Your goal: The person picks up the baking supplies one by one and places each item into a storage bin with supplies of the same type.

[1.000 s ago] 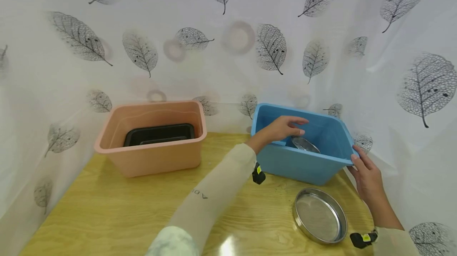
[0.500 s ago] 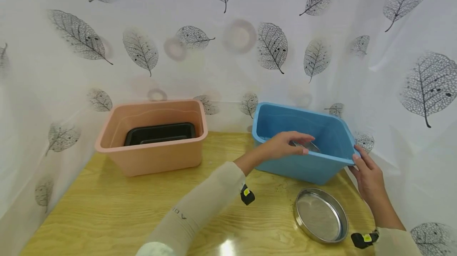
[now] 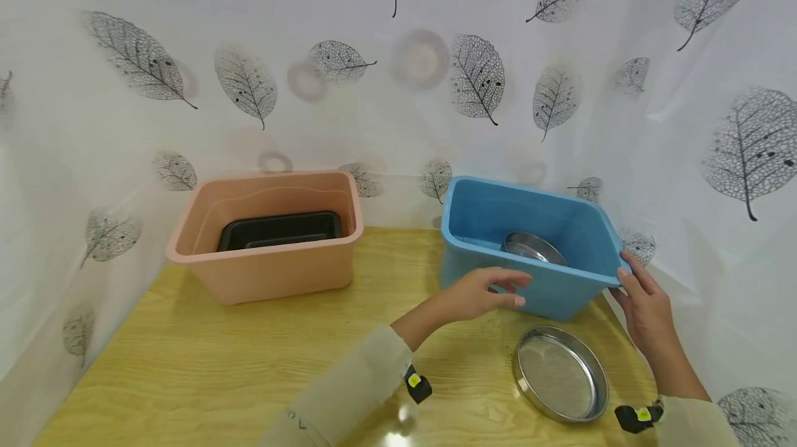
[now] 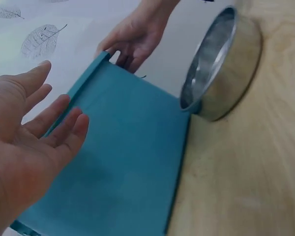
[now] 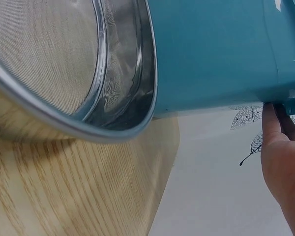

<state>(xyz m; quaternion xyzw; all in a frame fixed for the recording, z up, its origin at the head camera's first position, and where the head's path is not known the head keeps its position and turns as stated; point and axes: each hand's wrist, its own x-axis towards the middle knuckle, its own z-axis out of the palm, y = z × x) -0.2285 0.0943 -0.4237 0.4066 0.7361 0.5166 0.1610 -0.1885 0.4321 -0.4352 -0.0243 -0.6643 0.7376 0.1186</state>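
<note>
In the head view my left hand [image 3: 478,293] hovers in front of the blue plastic bin [image 3: 554,289], fingers loosely bent and nothing between them. My right hand [image 3: 647,308] grips the bin's right front corner, its thumb at the rim. Inside that bin lies a round shiny metal piece [image 3: 534,246], partly hidden by the front wall. A round metal sieve [image 3: 560,376] rests on the table in front of the bin. Its fine mesh [image 5: 44,49] fills the upper left of the right wrist view.
On the left of the wooden table [image 3: 205,364] stands a salmon-coloured bin [image 3: 274,270] with a black rectangular tray [image 3: 280,228] inside. A white leaf-print curtain [image 3: 398,122] hangs behind and along both sides.
My left hand has drawn back out of the blue bin, toward me and down, without anything in it. The metal piece inside shows more now. My right hand stays at the corner.
</note>
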